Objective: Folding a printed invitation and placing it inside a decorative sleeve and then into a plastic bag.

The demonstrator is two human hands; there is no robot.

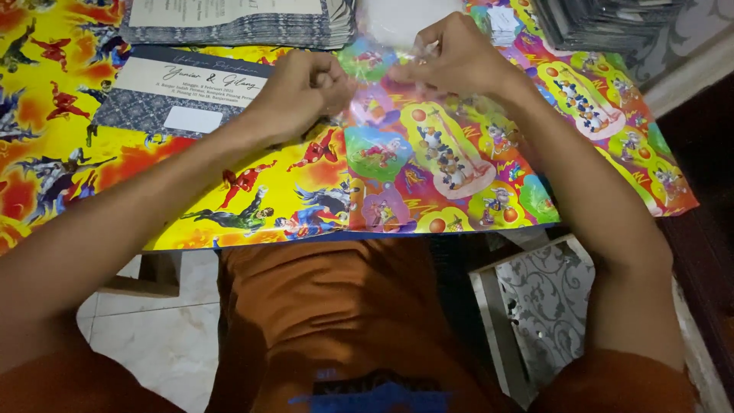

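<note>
Left hand [306, 88] and right hand [451, 57] both pinched a clear sleeve [386, 57] over the counter [428, 160]; card [183, 88] lay beside.

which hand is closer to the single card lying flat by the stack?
Left. The left hand sits just off the right edge of the single card; the right hand is farther right, across the colourful table cover.

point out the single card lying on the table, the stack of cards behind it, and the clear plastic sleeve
single card [183, 95], head view, its pale middle panel.
stack of cards [237, 29], head view, its front edge.
clear plastic sleeve [394, 23], head view, its upper part above the hands.
</note>
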